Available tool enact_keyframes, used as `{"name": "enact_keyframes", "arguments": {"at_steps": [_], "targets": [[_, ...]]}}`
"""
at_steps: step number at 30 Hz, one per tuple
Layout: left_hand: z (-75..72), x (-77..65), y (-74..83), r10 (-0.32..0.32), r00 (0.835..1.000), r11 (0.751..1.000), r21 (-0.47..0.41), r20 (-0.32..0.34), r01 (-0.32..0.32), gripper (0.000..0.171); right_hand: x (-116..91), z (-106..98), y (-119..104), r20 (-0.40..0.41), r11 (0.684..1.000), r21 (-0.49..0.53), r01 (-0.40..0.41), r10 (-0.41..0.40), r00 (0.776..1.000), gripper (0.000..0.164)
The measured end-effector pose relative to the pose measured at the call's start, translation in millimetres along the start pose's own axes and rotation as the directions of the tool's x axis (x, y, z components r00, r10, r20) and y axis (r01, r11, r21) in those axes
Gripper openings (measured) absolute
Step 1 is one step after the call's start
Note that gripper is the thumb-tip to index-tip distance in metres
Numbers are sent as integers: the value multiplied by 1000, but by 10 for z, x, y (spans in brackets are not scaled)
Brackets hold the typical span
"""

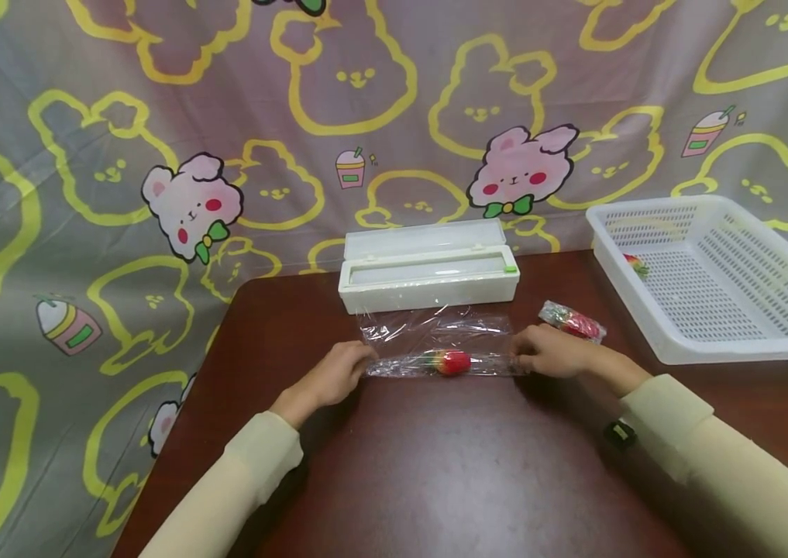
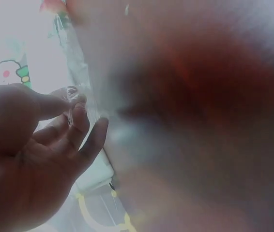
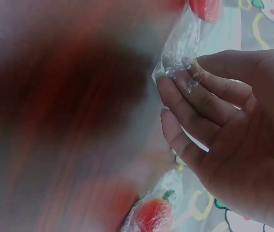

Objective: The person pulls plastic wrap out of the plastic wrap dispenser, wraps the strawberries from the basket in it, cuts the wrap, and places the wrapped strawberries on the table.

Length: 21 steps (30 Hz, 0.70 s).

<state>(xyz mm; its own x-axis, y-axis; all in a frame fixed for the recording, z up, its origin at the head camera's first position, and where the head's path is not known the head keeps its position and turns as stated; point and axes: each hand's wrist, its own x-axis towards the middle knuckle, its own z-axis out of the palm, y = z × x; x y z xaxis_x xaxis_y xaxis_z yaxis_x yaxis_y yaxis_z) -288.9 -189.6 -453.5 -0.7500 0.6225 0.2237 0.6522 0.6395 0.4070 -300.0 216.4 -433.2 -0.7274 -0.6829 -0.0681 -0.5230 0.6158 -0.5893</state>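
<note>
A red strawberry with green leaves lies rolled in clear cling film on the table. At the film's left end my left hand pinches it between thumb and fingers; the left wrist view shows crumpled film at the fingertips. My right hand pinches the other end, with film bunched at its thumb and fingers in the right wrist view. Behind the strawberry, the film spreads back to a white cling film dispenser, whose clear lid stands raised.
A film-wrapped strawberry lies just beyond my right hand. The white slotted basket at the right holds another strawberry. A small dark object shows under my right sleeve. Behind the brown table hangs a patterned curtain.
</note>
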Motion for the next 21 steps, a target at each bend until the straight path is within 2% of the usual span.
{"name": "enact_keyframes", "arguments": {"at_steps": [3, 8, 13, 17, 21], "targets": [[5, 60, -48, -13, 1000, 1000, 16, 9, 13, 18, 72, -21, 42, 5, 999, 40, -12, 12, 1000, 11], [21, 126, -79, -30, 999, 998, 55, 21, 29, 20, 160, -8, 84, -27, 999, 33, -26, 27, 999, 11], [54, 172, -78, -71, 996, 986, 157, 58, 61, 16, 199, 19, 119, -64, 998, -4, -60, 59, 996, 9], [72, 174, -87, -97, 992, 971, 228, 77, 77, 19, 228, 38, 145, -82, 997, -26, -69, 67, 994, 6], [31, 135, -75, -138, 989, 962, 246, 60, 120, 21, 226, 41, 129, -122, 995, -64, -73, 65, 990, 9]]}}
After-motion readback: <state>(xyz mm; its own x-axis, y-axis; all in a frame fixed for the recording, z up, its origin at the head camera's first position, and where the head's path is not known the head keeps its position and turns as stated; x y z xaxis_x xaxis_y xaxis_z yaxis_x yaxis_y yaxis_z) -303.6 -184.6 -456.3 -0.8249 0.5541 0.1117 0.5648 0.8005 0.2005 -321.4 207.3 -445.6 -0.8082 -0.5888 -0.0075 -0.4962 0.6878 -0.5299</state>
